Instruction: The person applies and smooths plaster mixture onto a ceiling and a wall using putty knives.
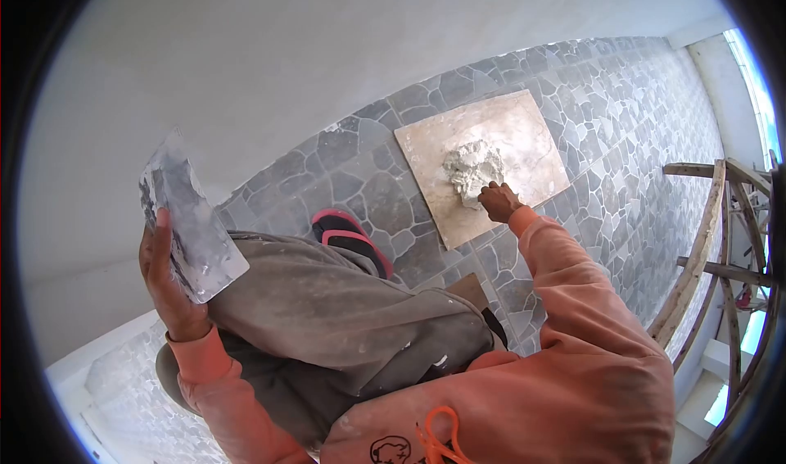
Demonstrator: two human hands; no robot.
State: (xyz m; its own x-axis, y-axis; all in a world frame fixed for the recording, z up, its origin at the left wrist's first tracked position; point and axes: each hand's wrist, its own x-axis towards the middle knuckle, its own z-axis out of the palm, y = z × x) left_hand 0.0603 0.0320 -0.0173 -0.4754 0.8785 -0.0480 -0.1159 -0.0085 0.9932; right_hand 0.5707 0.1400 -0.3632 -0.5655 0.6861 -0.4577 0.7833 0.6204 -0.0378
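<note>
My left hand (169, 288) is closed on a plastering trowel (196, 230), its broad, plaster-smeared metal blade tilted up beside the wall. The thumb lies against the blade; the handle is hidden. My right hand (499, 202) is closed at the near edge of a heap of wet white plaster (472, 167). Whatever its fingers grip, if anything, cannot be made out. Under the heap lies a square, pale brown board (524, 124), flat on the floor and dusted with white.
A pale plastered wall (270, 71) rises on the left. Grey stone-patterned tiles (622, 144) cover the floor. My foot, in a black and pink sandal (354, 239), is near the board. Wooden scaffold poles (696, 255) stand at the right.
</note>
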